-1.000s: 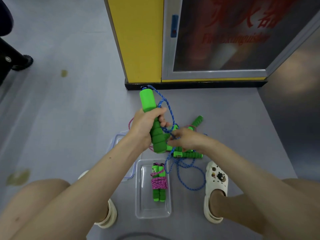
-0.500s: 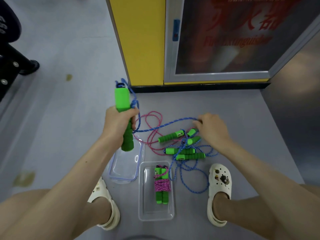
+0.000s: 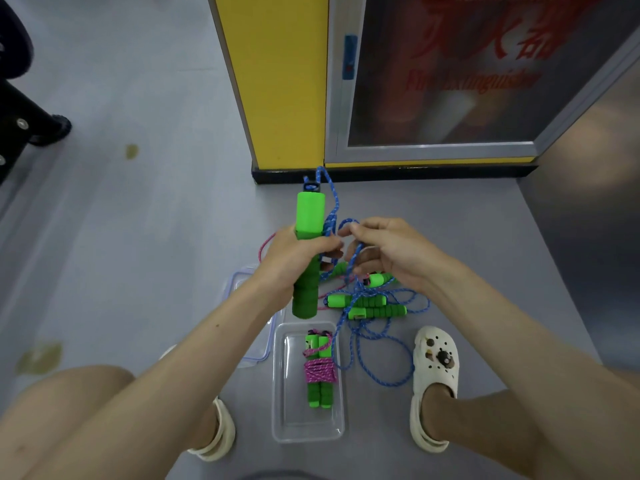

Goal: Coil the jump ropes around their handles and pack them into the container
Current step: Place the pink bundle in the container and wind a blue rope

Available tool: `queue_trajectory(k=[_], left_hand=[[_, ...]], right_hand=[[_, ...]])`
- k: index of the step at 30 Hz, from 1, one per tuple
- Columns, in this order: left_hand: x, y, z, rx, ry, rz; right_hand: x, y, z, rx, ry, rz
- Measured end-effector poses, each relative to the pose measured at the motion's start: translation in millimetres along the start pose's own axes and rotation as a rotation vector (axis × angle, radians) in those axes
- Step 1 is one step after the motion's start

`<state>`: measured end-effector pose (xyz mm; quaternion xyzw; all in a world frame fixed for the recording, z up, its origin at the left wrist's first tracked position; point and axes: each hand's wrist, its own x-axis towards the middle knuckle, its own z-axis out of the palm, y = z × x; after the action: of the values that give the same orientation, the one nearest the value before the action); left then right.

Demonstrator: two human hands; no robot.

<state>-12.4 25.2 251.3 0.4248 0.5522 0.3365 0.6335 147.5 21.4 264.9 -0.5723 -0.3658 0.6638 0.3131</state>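
My left hand (image 3: 294, 258) grips a green foam jump-rope handle (image 3: 309, 216) upright above the floor. Blue rope (image 3: 332, 206) runs down the handle's right side. My right hand (image 3: 391, 251) pinches a loop of that blue rope right beside the handle. More green handles (image 3: 367, 304) lie on the floor in a tangle of blue and pink rope. A clear plastic container (image 3: 308, 431) sits between my feet and holds one finished bundle (image 3: 319, 372): two green handles wound with pink rope.
The container's clear lid (image 3: 254, 355) lies on the floor left of it, partly under my left arm. White clogs (image 3: 434, 362) flank the container. A yellow column (image 3: 277, 81) and a glass cabinet door (image 3: 450, 74) stand behind. A black chair base (image 3: 38, 126) is far left.
My right hand came back from the right, carrying the blue rope in to the handle. My left hand shifted the handle right, toward the middle.
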Motion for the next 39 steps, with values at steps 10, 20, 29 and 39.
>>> queue_trajectory(k=[10, 20, 29, 39], left_hand=[[3, -6, 2, 0.062, -0.039, -0.055], [0, 7, -5, -0.324, 0.101, -0.060], [-6, 23, -36, -0.377, 0.132, -0.001], [-7, 15, -65, -0.119, 0.321, 0.112]], right_hand=[[3, 3, 5, 0.025, 0.016, -0.047], [12, 11, 11, -0.835, 0.044, 0.083], [19, 33, 5, -1.180, -0.049, 0.090], [14, 30, -21, -0.899, 0.181, -0.039]])
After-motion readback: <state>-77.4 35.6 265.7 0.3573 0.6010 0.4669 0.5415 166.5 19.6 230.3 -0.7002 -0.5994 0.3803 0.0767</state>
